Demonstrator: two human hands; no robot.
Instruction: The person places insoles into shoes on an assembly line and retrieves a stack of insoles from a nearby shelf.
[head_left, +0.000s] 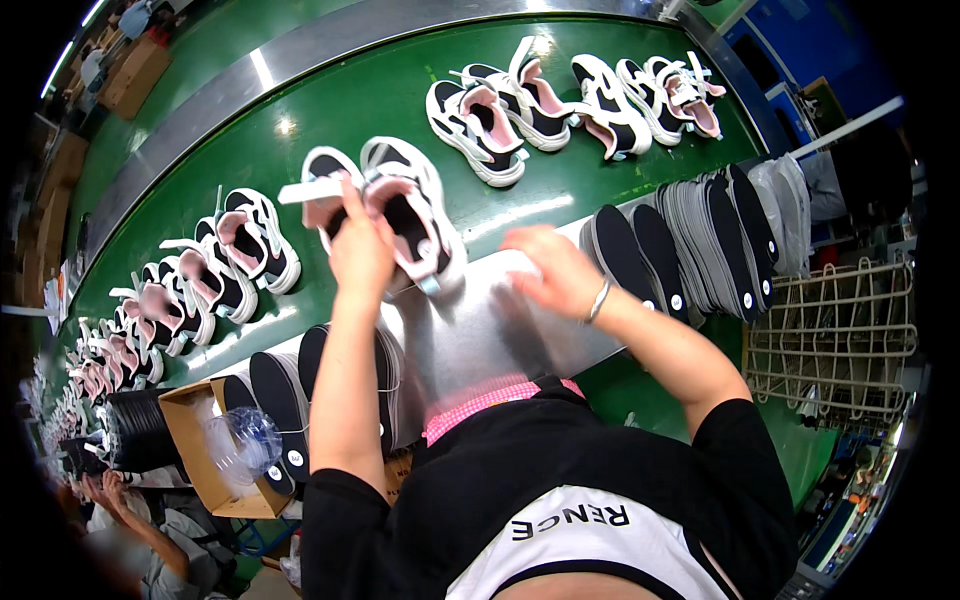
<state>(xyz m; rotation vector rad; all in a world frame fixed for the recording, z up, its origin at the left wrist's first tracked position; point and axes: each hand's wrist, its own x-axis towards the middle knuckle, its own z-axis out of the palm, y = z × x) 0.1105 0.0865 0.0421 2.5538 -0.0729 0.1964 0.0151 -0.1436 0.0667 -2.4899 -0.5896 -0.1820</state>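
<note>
A pair of black-and-white sneakers with pink lining is in front of me, slightly blurred. My left hand (362, 245) reaches between the two, its fingers closed at their collars. The left sneaker (325, 165) has a pale strap sticking out; the right sneaker (425, 190) shows a dark insole and a round white sticker inside. Over the bare metal ledge (455, 325), my right hand (555, 270) is apart from the shoes, with thumb and forefinger spread and nothing visible between them. Close beside it stand stacked black insoles (650, 240).
More sneakers (262, 240) line the green conveyor (350, 85) on the left, and another group (485, 125) sits far right. Insole stacks (280, 390) and a cardboard box (195, 440) with clear plastic are at left. A wire rack (835, 345) stands right. A co-worker's hands (110, 495) show lower left.
</note>
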